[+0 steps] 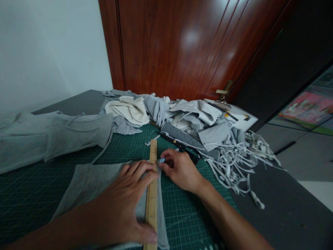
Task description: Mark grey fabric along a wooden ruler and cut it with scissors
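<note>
A wooden ruler (153, 194) lies lengthwise over the right part of a grey fabric piece (91, 178). My left hand (125, 201) rests on both, its fingers and thumb spread along the ruler and pressing it down. Just right of the ruler, near the fabric's far edge, my right hand (180, 169) pinches a small pale blue piece of tailor's chalk (162, 160) between thumb and forefinger. Beneath the fabric is a green cutting mat (187, 215) with grid lines. Black-handled scissors (186, 148) lie just beyond my right hand, partly hidden by it.
Folded grey fabric (75, 133) lies at the left. Across the back are a cream cloth (128, 109), heaped grey pieces (195, 111) and a clipboard (241, 118). Tangled fabric strips (231, 166) spread at the right. A wooden door (171, 48) stands behind the table.
</note>
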A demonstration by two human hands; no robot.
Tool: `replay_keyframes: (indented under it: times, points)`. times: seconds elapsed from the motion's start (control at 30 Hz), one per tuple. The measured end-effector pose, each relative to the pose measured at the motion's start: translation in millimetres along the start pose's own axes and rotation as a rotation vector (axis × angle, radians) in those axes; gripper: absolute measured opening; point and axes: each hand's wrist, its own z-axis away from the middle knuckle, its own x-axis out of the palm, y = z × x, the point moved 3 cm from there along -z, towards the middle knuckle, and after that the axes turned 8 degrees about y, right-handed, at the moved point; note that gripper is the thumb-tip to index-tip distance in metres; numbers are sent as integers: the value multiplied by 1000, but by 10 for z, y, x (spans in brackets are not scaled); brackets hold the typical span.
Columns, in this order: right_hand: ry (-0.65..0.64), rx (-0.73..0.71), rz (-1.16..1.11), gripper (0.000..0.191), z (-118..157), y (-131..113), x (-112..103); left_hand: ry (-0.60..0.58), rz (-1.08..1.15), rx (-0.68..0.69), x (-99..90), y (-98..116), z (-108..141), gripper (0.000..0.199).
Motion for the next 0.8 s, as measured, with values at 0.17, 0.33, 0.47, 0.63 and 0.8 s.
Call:
replay_keyframes:
  times: [0.17, 0.33, 0.47, 0.63, 0.8]
  points:
    - [-2, -5, -2, 17, 2, 13, 6, -23, 4, -8, -1, -29, 2, 98]
    - [1, -1, -13, 16, 9, 32, 10, -14, 12, -4, -14, -14, 1, 97]
    - [10, 5, -15, 15, 19, 36, 0, -43, 9, -28, -22, 1, -9, 93]
    - [14, 6, -28, 14, 19, 20, 2, -5, 12, -15, 0, -10, 7, 103]
    - [-6, 14, -81, 13, 34, 31, 8, 37, 4, 2, 35, -31, 38, 115]
